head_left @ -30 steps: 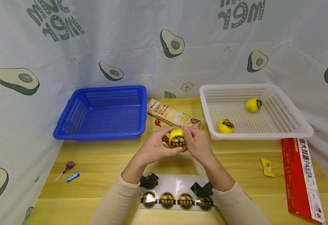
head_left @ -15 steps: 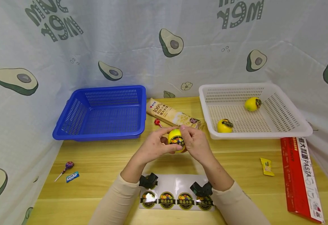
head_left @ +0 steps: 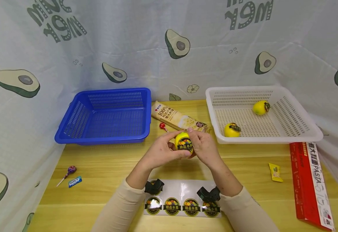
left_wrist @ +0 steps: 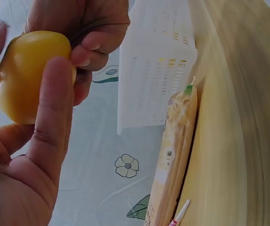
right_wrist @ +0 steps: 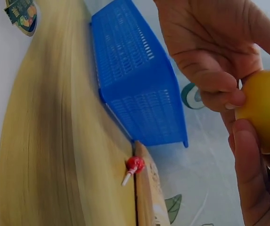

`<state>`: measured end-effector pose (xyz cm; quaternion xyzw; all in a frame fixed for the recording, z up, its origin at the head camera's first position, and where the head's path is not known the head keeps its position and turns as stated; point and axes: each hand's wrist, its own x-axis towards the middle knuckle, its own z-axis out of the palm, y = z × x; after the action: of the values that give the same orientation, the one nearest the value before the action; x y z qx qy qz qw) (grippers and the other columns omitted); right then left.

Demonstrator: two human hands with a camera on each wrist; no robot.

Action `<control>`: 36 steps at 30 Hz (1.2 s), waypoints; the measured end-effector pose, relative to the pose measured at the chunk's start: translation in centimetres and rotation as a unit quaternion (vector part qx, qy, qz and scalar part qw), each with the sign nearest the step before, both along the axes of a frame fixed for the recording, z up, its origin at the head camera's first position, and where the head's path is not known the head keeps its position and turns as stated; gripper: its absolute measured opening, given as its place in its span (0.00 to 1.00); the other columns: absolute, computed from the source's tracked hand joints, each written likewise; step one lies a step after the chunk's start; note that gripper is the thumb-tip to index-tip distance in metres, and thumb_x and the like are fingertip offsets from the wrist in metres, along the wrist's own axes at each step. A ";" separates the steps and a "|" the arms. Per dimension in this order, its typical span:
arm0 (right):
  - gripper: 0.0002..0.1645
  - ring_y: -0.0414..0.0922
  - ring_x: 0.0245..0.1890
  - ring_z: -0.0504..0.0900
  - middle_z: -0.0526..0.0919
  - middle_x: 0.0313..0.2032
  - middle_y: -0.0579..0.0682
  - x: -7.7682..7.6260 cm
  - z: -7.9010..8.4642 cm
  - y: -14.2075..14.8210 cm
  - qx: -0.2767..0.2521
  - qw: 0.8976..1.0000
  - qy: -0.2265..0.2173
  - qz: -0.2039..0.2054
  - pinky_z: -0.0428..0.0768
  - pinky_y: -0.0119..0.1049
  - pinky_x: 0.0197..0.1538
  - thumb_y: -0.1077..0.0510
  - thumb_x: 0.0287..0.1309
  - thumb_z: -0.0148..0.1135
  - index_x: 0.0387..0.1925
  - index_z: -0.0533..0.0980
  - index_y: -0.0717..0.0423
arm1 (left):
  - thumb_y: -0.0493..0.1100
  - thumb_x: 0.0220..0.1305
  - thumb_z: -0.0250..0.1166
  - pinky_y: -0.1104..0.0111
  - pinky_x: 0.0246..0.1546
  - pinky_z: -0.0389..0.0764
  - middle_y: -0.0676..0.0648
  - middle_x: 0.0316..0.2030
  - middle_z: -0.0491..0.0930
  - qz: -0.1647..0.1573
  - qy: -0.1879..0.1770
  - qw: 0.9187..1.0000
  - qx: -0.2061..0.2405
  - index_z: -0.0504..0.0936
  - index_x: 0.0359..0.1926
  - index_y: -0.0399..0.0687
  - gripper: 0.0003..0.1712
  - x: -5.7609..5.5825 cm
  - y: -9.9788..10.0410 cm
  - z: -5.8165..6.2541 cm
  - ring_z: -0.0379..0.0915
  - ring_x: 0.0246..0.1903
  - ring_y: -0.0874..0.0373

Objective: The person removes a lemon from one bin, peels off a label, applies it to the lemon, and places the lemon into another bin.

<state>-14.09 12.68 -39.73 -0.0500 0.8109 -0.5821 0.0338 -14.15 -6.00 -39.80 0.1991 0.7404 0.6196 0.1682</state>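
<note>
Both hands hold a yellow lemon [head_left: 179,138] above the middle of the table, with a round black fruit-label sticker [head_left: 185,145] on the side facing me. My left hand [head_left: 160,149] grips it from the left, thumb along the sticker's lower edge. From the right, my right hand [head_left: 205,145] holds it with the thumb near the top by the sticker's right edge. In the left wrist view, fingers press the bare back of the lemon [left_wrist: 24,80]. The right wrist view shows fingertips of both hands around the lemon [right_wrist: 266,106]. Below lies a sheet of matching stickers [head_left: 181,193].
A blue basket [head_left: 102,140] stands back left. The white basket [head_left: 268,139] at back right holds two stickered lemons [head_left: 232,130]. Between them lie a pasta packet [head_left: 177,116] and red lollipop [head_left: 162,125]. Rightward are a yellow sweet [head_left: 275,172] and red pasta box [head_left: 303,183].
The lemon has turned slightly in the hands. My left thumb moved over the sticker, then down to its lower edge, so its print shows again.
</note>
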 end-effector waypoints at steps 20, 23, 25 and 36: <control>0.27 0.41 0.21 0.82 0.87 0.27 0.59 0.4 -0.6 -0.9 0.013 0.994 0.098 -0.047 0.83 0.35 0.24 0.45 0.78 0.51 0.36 0.86 0.61 | 0.50 0.79 0.55 0.49 0.18 0.84 0.40 0.46 0.83 0.127 0.104 0.985 0.057 0.88 0.54 0.46 0.20 0.2 1.0 -1.2 0.79 0.24 0.57; 0.29 0.42 0.18 0.83 0.86 0.27 0.60 0.3 -0.5 -0.7 0.002 0.997 0.066 -0.031 0.85 0.39 0.22 0.44 0.78 0.49 0.35 0.84 0.63 | 0.54 0.80 0.52 0.51 0.21 0.86 0.39 0.48 0.82 0.096 0.083 0.990 0.055 0.86 0.57 0.47 0.23 0.1 0.7 -1.1 0.82 0.24 0.53; 0.31 0.44 0.17 0.83 0.85 0.26 0.59 0.2 -0.3 -0.4 -0.011 0.999 0.036 -0.026 0.85 0.43 0.22 0.43 0.78 0.49 0.35 0.83 0.65 | 0.55 0.79 0.54 0.49 0.26 0.87 0.38 0.53 0.79 0.058 0.051 0.995 0.059 0.81 0.63 0.47 0.24 -0.1 0.4 -0.9 0.85 0.27 0.47; 0.35 0.47 0.17 0.83 0.84 0.26 0.57 -0.4 0.2 0.6 -0.001 1.000 -0.028 0.007 0.85 0.45 0.21 0.39 0.77 0.48 0.37 0.83 0.66 | 0.29 0.64 0.69 0.57 0.39 0.89 0.32 0.56 0.77 -0.049 -0.040 0.995 0.075 0.69 0.73 0.41 0.37 -0.2 -0.5 0.0 0.88 0.34 0.54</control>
<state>-14.50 13.28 -39.54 -0.0394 0.8086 -0.5838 0.0610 -14.37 -6.51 -39.76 0.2219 0.6736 0.6722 0.2126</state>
